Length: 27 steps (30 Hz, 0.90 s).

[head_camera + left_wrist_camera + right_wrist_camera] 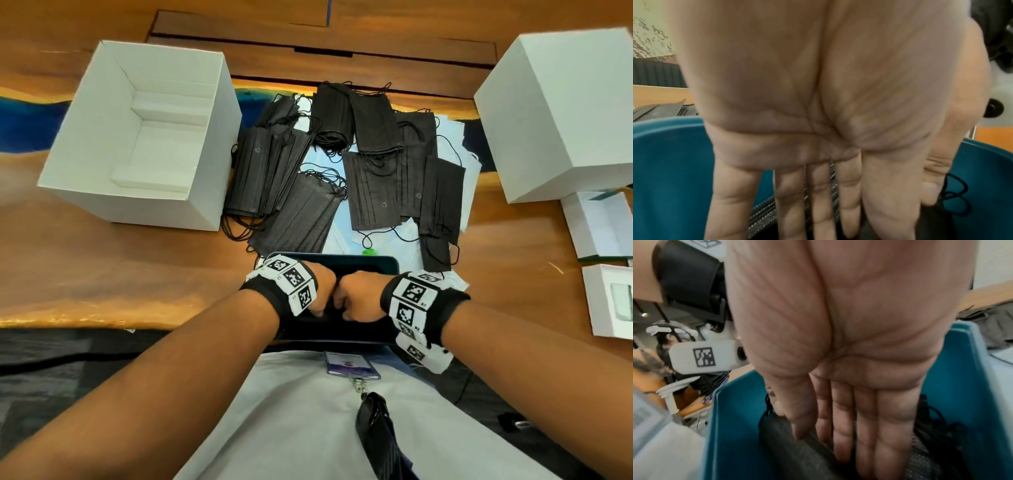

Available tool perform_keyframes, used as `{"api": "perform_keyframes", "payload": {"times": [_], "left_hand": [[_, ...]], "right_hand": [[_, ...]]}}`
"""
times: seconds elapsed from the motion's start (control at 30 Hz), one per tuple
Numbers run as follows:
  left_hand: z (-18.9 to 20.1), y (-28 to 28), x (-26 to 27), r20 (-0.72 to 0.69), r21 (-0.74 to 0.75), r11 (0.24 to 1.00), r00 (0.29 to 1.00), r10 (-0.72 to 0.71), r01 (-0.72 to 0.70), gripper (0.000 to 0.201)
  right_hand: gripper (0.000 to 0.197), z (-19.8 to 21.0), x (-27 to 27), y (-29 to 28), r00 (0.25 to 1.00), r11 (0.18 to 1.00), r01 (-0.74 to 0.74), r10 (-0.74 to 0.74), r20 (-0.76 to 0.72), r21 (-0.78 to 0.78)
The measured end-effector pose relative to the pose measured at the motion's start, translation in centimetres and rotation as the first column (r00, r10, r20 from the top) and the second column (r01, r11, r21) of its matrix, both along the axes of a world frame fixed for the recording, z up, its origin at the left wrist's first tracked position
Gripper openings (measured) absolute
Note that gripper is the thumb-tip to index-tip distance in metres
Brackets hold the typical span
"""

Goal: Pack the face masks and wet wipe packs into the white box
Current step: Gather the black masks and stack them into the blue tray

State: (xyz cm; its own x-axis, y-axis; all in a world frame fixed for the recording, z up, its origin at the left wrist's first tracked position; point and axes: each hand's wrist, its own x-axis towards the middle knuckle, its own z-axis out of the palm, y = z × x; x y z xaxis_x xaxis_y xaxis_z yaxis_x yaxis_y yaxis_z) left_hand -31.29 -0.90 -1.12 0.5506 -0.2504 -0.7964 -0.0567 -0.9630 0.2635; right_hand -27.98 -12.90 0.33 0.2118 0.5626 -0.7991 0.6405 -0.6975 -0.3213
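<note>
Black face masks (301, 161) lie in messy piles on the wooden counter (102, 267), just beside the open white box (137, 137). The white box has nothing in it that I can see. I cannot pick out any wet wipe packs for sure.

Both hands are down inside a teal bin (387, 263) at the near edge of the counter. The bin holds more black masks (797, 451). The left hand (818, 129) has its fingers (822, 203) held straight and pointing down onto the masks. The right hand (849, 353) is also flat, with straight fingers (865, 426) pushed in next to a dark stack, and its thumb lies along the stack's other side. In the wrist views, neither hand has closed around anything yet.

It looks like the job has only just begun, and the step now is to get a bunch of masks out of the bin. To do it well, slide the fingers under one neat stack and close the thumb on top. Use both hands so the stack stays flat. The thin ear loops (937, 431) could tangle and drag extra masks along, so lift slowly. Then carry the stack left and lay it flat on the bottom of the white box.
</note>
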Motion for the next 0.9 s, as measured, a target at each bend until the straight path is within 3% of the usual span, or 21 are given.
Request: {"api": "perform_keyframes", "payload": {"times": [0.13,0.23,0.37,0.6,0.73,0.83,0.9], "left_hand": [[0.7,0.1,0.5,-0.001,-0.041,0.998,0.999,0.04,-0.04,0.035],[2.5,0.3,2.1,-0.004,-0.117,0.987,0.994,0.111,-0.111,0.027],[4.6,0.8,5.4,-0.011,-0.265,0.927,0.962,0.274,-0.267,0.019],[4.9,0.0,10.7,0.088,-0.403,0.839,0.897,0.433,-0.365,0.018],[4.4,-0.5,12.9,0.181,-0.386,0.84,0.861,0.475,-0.382,0.015],[3.6,-0.7,14.0,0.193,-0.349,0.829,0.832,0.52,-0.437,0.018],[3.1,-0.9,14.5,0.184,-0.319,0.828,0.827,0.531,-0.461,0.019]], "right_hand": [[0.029,0.2,1.1,-0.3,0.996,0.998,0.059,-0.056,-0.074,0.031],[0.021,1.4,3.0,-1.0,0.979,0.977,0.182,-0.169,-0.117,0.111],[0.015,3.5,6.3,-2.7,0.885,0.866,0.453,-0.409,-0.221,0.211],[0.016,5.1,11.4,-5.6,0.727,0.656,0.687,-0.623,-0.289,0.313],[0.016,4.3,14.3,-8.0,0.655,0.584,0.725,-0.748,-0.105,0.365],[0.018,2.1,16.5,-9.9,0.497,0.483,0.786,-0.865,0.07,0.386],[0.036,0.7,17.5,-10.6,0.422,0.439,0.831,-0.898,0.127,0.34]]}}
